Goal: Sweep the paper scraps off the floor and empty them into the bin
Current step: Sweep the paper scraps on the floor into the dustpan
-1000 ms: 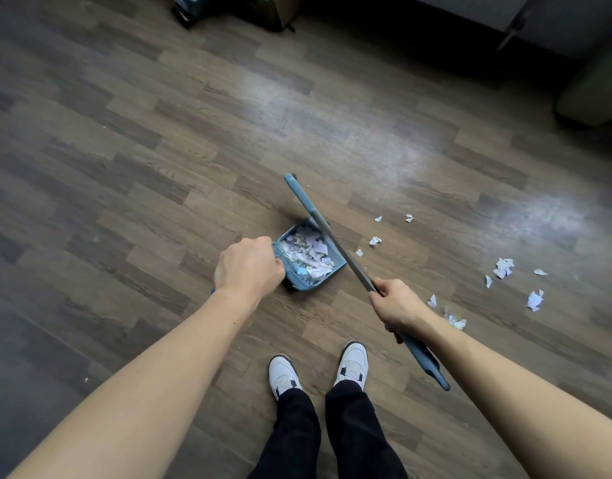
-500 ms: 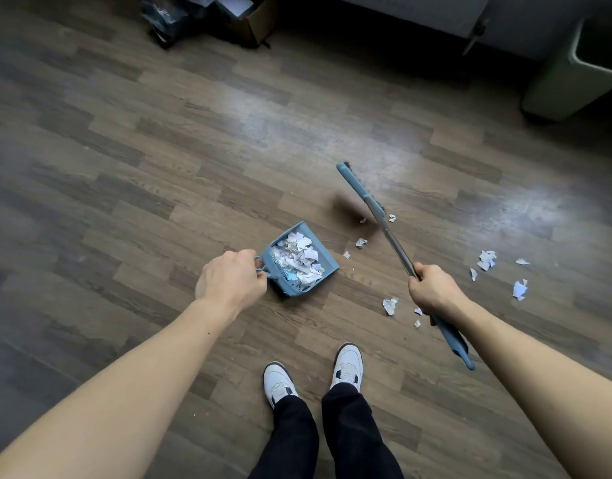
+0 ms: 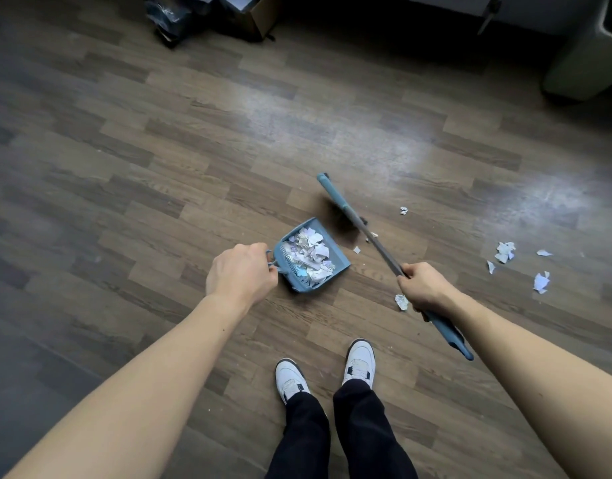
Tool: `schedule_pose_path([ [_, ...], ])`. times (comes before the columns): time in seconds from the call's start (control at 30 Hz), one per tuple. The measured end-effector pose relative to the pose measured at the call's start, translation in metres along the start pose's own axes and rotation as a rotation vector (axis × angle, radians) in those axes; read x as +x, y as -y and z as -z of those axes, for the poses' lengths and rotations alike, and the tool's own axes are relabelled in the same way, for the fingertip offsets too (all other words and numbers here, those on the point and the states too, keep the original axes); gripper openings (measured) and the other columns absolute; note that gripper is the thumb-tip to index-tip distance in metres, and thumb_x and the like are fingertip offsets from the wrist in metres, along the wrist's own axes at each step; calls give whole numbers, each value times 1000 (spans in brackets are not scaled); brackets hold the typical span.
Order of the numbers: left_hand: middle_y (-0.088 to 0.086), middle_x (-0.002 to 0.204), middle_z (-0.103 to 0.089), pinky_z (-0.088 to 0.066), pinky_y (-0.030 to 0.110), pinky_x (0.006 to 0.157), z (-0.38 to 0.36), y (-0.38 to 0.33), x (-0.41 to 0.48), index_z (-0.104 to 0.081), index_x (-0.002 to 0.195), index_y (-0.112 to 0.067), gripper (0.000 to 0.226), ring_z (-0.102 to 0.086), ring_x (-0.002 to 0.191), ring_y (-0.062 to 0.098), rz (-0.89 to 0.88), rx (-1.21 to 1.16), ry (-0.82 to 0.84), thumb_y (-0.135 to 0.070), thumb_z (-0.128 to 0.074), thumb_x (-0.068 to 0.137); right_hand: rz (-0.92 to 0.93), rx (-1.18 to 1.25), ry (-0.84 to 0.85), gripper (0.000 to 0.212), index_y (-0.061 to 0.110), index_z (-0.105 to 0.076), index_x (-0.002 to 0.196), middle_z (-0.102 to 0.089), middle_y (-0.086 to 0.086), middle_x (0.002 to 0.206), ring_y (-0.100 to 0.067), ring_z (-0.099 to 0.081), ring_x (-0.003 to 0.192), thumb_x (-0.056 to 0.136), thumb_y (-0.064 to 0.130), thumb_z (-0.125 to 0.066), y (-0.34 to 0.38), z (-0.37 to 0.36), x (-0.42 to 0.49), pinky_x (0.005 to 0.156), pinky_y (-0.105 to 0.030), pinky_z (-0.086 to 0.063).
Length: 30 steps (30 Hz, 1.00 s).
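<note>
My left hand (image 3: 241,276) grips the handle of a blue dustpan (image 3: 339,259) that rests on the wood floor, heaped with white paper scraps (image 3: 309,255). My right hand (image 3: 424,288) holds the shaft of a blue broom (image 3: 335,198); its dark bristles sit just right of the pan's open edge. Loose scraps (image 3: 505,251) lie scattered on the floor to the right. One scrap (image 3: 400,301) lies beside my right hand, and a small one (image 3: 404,210) sits farther out. A pale green bin (image 3: 584,60) stands at the top right corner.
A cardboard box (image 3: 254,13) and a dark plastic bag (image 3: 166,15) sit against the far wall at top centre. My feet in white shoes (image 3: 358,363) stand just behind the dustpan. A grey cabinet front (image 3: 470,3) runs along the top right.
The broom swung off the dustpan to the right, then back with its bristles near the pan's edge. The view tilted down and left, so the bin now sits nearer the corner.
</note>
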<state>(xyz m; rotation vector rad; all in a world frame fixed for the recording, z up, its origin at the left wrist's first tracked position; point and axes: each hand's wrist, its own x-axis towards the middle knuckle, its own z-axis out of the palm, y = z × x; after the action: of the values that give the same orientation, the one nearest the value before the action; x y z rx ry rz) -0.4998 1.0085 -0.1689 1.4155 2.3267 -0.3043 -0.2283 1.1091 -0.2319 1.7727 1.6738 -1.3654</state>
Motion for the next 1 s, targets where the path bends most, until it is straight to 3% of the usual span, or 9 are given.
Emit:
schedule_pose_path([
  [0.1, 11, 100, -67, -48, 36, 78, 2, 1, 4, -62, 102, -18, 24, -62, 94, 35, 13, 7, 11, -33, -51, 87, 41, -8, 0, 19, 18, -49, 80, -52, -12, 63, -25, -50, 42, 95, 13, -39, 6, -1, -16, 30, -23, -40],
  [0.27, 11, 101, -67, -48, 36, 80, 3, 9, 7, -62, 106, -21, 26, -62, 95, 34, 30, 6, 20, -34, -51, 87, 39, -63, -40, 17, 13, -55, 97, -60, -20, 81, -30, -57, 55, 95, 15, -38, 16, 6, -9, 38, -28, -46],
  [0.33, 10, 100, -67, -48, 36, 80, 2, 10, 7, -62, 104, -21, 25, -62, 94, 34, 33, 5, 22, -34, -50, 87, 33, -92, -36, 22, 12, -56, 104, -61, -20, 85, -28, -57, 53, 95, 14, -37, 21, 0, -1, 35, -24, -42],
  [0.53, 10, 98, -68, -49, 36, 78, 2, 13, 12, -62, 105, -21, 26, -63, 92, 33, 28, 8, 12, -35, -51, 87, 43, 7, 96, 20, 11, -58, 103, -50, -7, 61, -21, -50, 39, 97, 13, -39, 28, -34, -10, 31, -28, -45],
  [0.63, 10, 99, -67, -49, 37, 79, 4, 12, 13, -62, 107, -21, 27, -63, 92, 33, 24, 7, 18, -35, -50, 88, 71, 53, 89, 25, 10, -59, 112, -46, -7, 60, -22, -48, 38, 97, 14, -39, 25, -31, -24, 32, -27, -43],
  [0.73, 10, 101, -67, -48, 36, 79, 7, 12, 12, -62, 106, -21, 26, -63, 94, 34, 21, 4, 20, -34, -50, 88, 78, 25, 23, 21, 13, -57, 107, -52, -9, 64, -23, -51, 43, 98, 16, -38, 18, -21, -34, 32, -25, -42],
  [1.0, 12, 100, -65, -47, 36, 77, 8, 23, -7, -61, 97, -21, 19, -61, 94, 36, 2, -46, 53, -33, -51, 86, -24, -41, -109, 20, 10, -57, 104, -53, -5, 67, -31, -53, 65, 96, 15, -39, -9, -12, -38, 63, -37, -51],
])
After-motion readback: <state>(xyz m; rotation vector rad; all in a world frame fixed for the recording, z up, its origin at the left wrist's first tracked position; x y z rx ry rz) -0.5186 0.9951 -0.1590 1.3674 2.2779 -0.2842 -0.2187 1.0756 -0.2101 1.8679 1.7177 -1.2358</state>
